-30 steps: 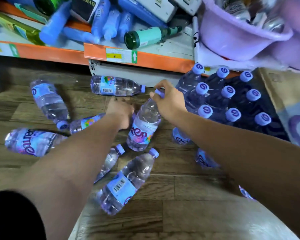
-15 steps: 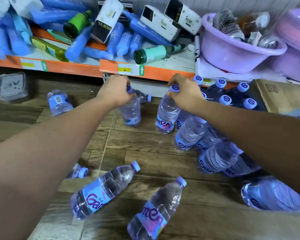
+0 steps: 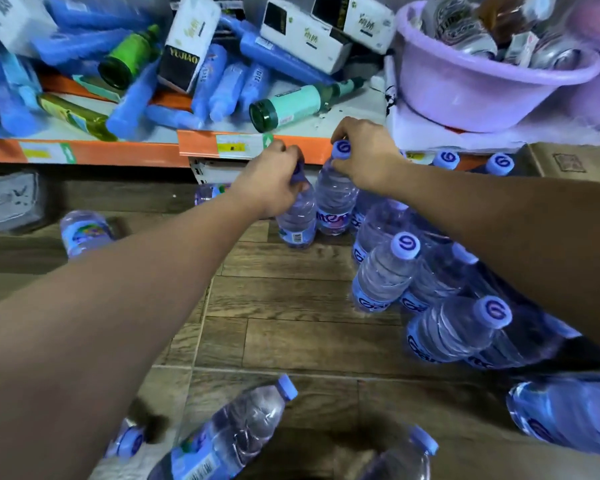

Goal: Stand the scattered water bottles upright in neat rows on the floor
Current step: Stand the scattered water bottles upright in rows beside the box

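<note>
The left hand (image 3: 271, 181) closes its fingers around the neck of one water bottle (image 3: 297, 218). The cap is almost fully hidden inside the grip and the body hangs straight down below the fingers. The right hand (image 3: 364, 154) pinches the cap of a second water bottle (image 3: 335, 199) between thumb and curled fingers, and the top of the cap shows between them. Both bottles are upright and touch each other side by side, with their bases down at the wooden floor (image 3: 291, 327). Just to the right of the right hand's fingers is a group of standing bottles (image 3: 385, 275).

The second bottle's label shows part of a pink word; I can read only letters like "me". The first bottle's label has a barcode. The caps carry a swirl mark like a "G". Beyond the fingers, on the shelf (image 3: 118, 152), a black and white box (image 3: 184, 53) says "YUJIAO".

Both arms are stretched forward, the wrists close together. Nearer than the hands, one bottle (image 3: 229, 434) lies on its side.
</note>
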